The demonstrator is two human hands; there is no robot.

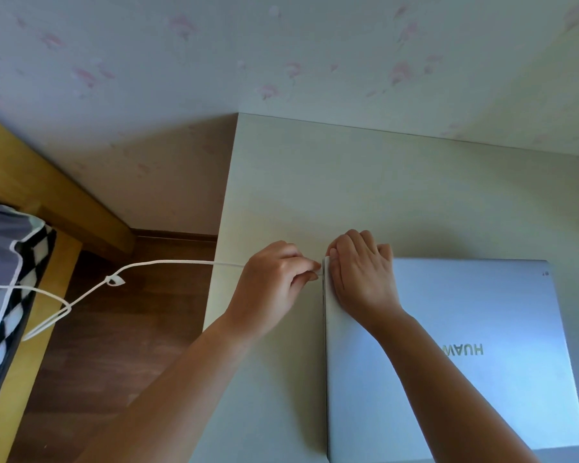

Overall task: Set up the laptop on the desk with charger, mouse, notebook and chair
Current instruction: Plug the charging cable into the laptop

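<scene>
A silver laptop (482, 329) lies with its lid down on the pale desk (298, 182), its logo facing me upside down. My right hand (361, 275) presses flat on the lid's far left corner. My left hand (274, 279) pinches the plug end of the white charger cable (168, 262) against the laptop's left edge near that corner. The cable runs left off the desk, hangs above the floor with a small loop, and trails onto the bed. The plug tip is hidden by my fingers. No mouse, notebook or chair is in view.
A wooden bed frame (57, 202) with a checkered black-and-white blanket (10, 295) stands to the left. Brown wood floor (121, 345) fills the gap between bed and desk. Floral wallpaper (281, 61) backs the desk.
</scene>
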